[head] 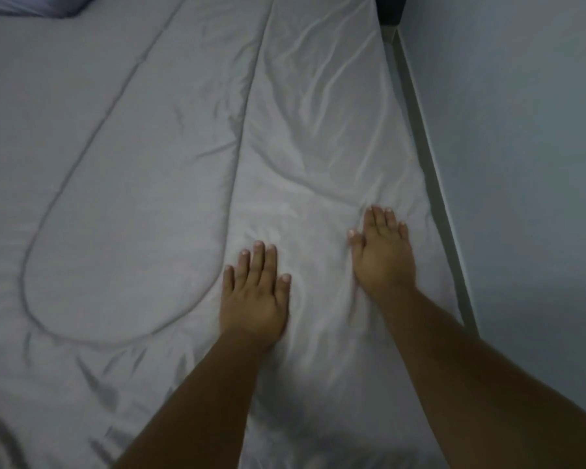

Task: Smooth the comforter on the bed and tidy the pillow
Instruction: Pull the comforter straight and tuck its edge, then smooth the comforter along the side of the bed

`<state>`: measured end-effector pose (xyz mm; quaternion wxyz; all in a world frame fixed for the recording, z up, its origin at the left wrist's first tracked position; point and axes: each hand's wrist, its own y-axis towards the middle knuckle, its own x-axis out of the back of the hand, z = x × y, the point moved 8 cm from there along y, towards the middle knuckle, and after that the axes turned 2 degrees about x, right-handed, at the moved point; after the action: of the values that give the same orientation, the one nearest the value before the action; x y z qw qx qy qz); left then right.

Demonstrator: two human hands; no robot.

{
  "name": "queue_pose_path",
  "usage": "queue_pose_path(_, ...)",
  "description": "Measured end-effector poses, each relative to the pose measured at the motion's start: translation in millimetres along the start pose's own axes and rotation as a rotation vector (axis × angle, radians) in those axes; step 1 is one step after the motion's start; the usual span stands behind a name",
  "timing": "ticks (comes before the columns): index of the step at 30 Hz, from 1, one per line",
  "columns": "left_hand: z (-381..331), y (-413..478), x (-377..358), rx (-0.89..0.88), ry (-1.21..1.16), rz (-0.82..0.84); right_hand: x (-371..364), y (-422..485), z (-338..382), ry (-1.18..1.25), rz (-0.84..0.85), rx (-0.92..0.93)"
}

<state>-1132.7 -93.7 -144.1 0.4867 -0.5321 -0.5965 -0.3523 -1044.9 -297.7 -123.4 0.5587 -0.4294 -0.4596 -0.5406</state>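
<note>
A pale grey comforter [156, 170] with stitched oval quilting covers the bed. Its right strip is creased. My left hand [256, 292] lies flat on the comforter, palm down, fingers straight and together. My right hand [383, 252] presses flat on the wrinkled strip close to the comforter's right edge, fingers straight. Only a corner of the pillow [38, 5] shows at the top left.
A pale wall [521, 164] runs along the right side of the bed, with a narrow gap and the bed frame edge [430, 184] between them. A dark headboard corner [391, 8] is at the top.
</note>
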Motion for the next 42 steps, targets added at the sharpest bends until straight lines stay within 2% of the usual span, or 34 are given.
queue_pose_path(1, 4.8, 3.6, 0.1, -0.015, -0.002, 0.003, -5.4, 3.3, 12.5, -0.006, 0.023, 0.043)
queue_pose_path(3, 41.4, 9.2, 7.2, 0.077, 0.018, -0.030, -13.8, 7.6, 19.6, -0.054, 0.045, 0.057)
queue_pose_path(6, 110.0, 17.4, 23.6, 0.282, 0.019, -0.081, -8.2, 15.2, 9.0, -0.111, -0.030, -0.086)
queue_pose_path(8, 130.5, 32.9, 33.2, 0.303, -0.003, -0.105, -4.9, 25.3, 25.7, -0.089, -0.062, -0.120)
queue_pose_path(12, 133.6, 66.6, 41.4, 0.068, 0.035, -0.048, -27.3, 44.6, 131.9, -0.017, 0.020, 0.146)
queue_pose_path(14, 177.9, 80.0, 51.2, 0.136, 0.026, -0.052, -48.9, 52.8, 171.2, -0.060, 0.090, 0.212)
queue_pose_path(18, 317.5, 75.8, 89.0, 0.397, 0.050, -0.122, -56.1, 68.8, 206.9, -0.093, 0.013, 0.015)
queue_pose_path(20, 361.7, 78.4, 105.2, 0.462, 0.041, -0.104, -58.9, 76.9, 249.0, -0.046, 0.008, -0.003)
queue_pose_path(25, 396.0, 108.2, 124.7, 0.323, 0.036, -0.058, -93.4, 85.6, 421.9, 0.015, 0.122, 0.299)
queue_pose_path(27, 434.1, 105.9, 129.3, 0.421, 0.030, -0.074, -111.1, 78.2, 464.9, -0.022, 0.159, 0.398)
queue_pose_path(30, 473.6, 102.6, 138.9, 0.541, 0.013, -0.094, -122.0, 85.0, 479.0, -0.071, 0.161, 0.337)
queue_pose_path(33, 472.3, 119.1, 151.3, 0.449, -0.008, -0.078, -116.7, 100.2, 494.5, -0.075, 0.177, 0.286)
queue_pose_path(37, 476.7, 157.3, 187.9, 0.321, -0.007, -0.091, -98.1, 126.6, 546.9, -0.070, 0.127, 0.395)
queue_pose_path(42, 504.9, 202.3, 248.4, 0.309, 0.018, -0.119, -71.5, 171.6, 619.5, -0.051, 0.094, 0.495)
